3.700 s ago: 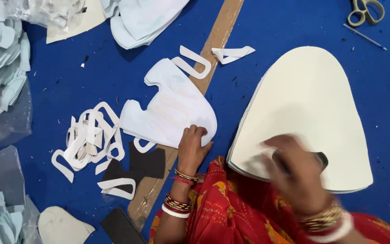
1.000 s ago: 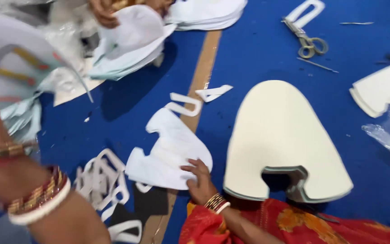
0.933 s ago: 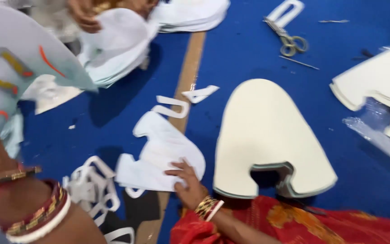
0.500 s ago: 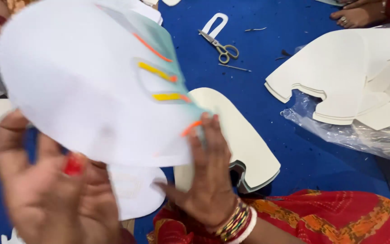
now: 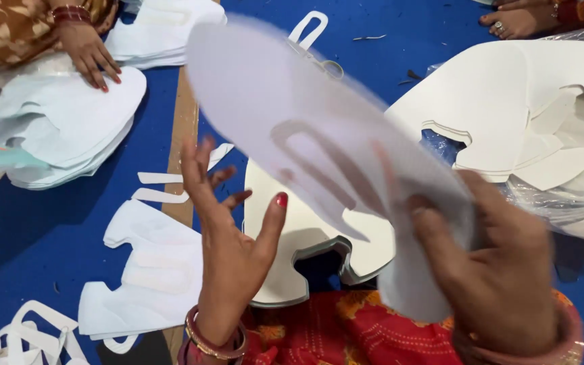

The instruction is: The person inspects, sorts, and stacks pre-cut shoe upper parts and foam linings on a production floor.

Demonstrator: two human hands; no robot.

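1. Gripping a large, thin white cut-out sheet with a pale looped marking (image 5: pixel 319 149), the right hand (image 5: pixel 501 284) has its fingers curled shut on the sheet's lower right end; the sheet is blurred and slants up to the left, above the floor.
2. Below it lies a thick cream foam board, rounded with a notched lower edge (image 5: pixel 292 236), on the blue floor cloth (image 5: pixel 49 223); the raised sheet hides much of it.
3. At right sits a stack of big white notched boards (image 5: pixel 528 115), partly on clear plastic.
4. At left lies a flat white cut piece (image 5: pixel 150 270) beside a brown strip (image 5: pixel 180 128).
5. The left hand (image 5: pixel 228 230) is held upright with fingers spread wide, holding nothing, just beside the sheet's lower edge; whether it touches cannot be told.
6. Another person's hand (image 5: pixel 89 54) presses a white pile at upper left.
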